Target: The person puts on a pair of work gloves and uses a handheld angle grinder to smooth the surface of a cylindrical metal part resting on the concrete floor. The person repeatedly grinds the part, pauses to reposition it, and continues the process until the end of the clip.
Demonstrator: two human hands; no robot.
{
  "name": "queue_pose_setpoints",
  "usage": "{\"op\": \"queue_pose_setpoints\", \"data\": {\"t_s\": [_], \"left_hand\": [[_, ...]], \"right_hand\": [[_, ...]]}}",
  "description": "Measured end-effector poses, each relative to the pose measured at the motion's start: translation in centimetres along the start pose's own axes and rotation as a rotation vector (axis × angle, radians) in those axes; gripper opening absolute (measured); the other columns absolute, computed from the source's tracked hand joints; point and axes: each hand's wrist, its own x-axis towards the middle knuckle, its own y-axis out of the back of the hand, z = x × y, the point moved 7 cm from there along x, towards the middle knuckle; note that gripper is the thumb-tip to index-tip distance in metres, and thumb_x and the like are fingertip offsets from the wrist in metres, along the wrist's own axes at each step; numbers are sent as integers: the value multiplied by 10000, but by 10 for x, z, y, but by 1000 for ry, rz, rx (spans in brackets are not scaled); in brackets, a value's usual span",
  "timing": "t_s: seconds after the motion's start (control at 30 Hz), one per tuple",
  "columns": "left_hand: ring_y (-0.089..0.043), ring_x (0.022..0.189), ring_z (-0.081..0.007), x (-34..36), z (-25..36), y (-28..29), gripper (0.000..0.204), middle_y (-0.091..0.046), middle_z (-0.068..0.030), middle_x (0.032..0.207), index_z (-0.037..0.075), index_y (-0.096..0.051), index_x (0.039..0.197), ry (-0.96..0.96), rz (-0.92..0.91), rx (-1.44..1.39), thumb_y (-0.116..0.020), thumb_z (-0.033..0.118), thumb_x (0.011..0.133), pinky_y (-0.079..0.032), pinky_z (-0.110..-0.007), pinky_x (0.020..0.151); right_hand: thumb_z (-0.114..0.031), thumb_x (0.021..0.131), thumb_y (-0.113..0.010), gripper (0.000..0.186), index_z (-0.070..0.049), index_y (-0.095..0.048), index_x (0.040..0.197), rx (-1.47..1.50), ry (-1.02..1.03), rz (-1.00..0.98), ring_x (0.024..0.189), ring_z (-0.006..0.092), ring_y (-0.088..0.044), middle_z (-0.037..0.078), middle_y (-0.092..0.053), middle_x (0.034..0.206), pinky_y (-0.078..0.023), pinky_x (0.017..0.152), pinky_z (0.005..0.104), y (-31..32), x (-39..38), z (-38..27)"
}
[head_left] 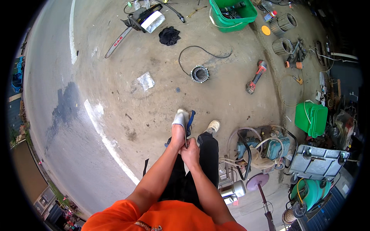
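Observation:
My left hand [177,135] and my right hand [190,153] meet in front of my black trousers [208,152]. A grey-white glove [180,118] seems to cover the left hand's fingers, though it could be a shoe behind them. A dark blue strap [190,122] runs along the glove's right side down into my right hand, which is closed around its lower end. My white shoe [213,126] stands on the concrete just to the right.
On the concrete ahead lie a round motor stator [200,73] with a black cable, a red angle grinder [255,79], a black cloth [169,35], a chainsaw [135,23] and a green crate [232,13]. A blue pump [266,148], a grey cart [316,161] and a green bin [311,118] crowd the right.

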Motion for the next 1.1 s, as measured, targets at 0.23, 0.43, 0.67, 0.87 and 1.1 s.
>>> {"op": "queue_pose_setpoints", "data": {"t_s": [0.23,0.43,0.67,0.87,1.1], "left_hand": [[-605,1081,-259,47,-5,35,321,-617,-203,1180,15,-619,1114,-4,-203,998,-581,209,860,-469,-353,892],[-384,1343,-242,79,-31,4,641,-442,-57,1434,140,-397,1435,182,-387,-178,-447,545,940,-277,-400,1096],[-518,1227,-234,85,-25,-1,508,-598,-139,1245,34,-473,1362,30,-50,-221,-544,348,969,-367,-356,1057],[-522,1211,-266,88,-35,-51,748,-599,-106,1248,96,-445,1400,416,-256,-291,-560,613,872,-378,-420,1010],[-596,1036,-140,104,-47,-18,391,-622,-48,1149,121,-536,1303,214,94,62,-625,238,940,-475,-348,895]], "right_hand": [[4,738,-622,152,-31,-475,757,-156,473,-194,666,416,-580,185,-572,697,-451,596,492,-18,23,-52],[6,740,-612,158,-34,-469,794,-180,389,-428,718,419,-608,194,-584,707,-478,624,495,-20,42,-31],[13,741,-605,176,-27,-438,780,-85,313,-612,684,410,-591,187,-564,694,-461,613,449,7,56,-40],[22,748,-607,185,-22,-429,767,-11,336,-623,646,404,-570,180,-541,672,-438,570,437,26,70,-45],[8,743,-654,216,-26,-443,770,99,248,-526,598,370,-558,164,-511,630,-432,541,411,44,83,-37]]}}
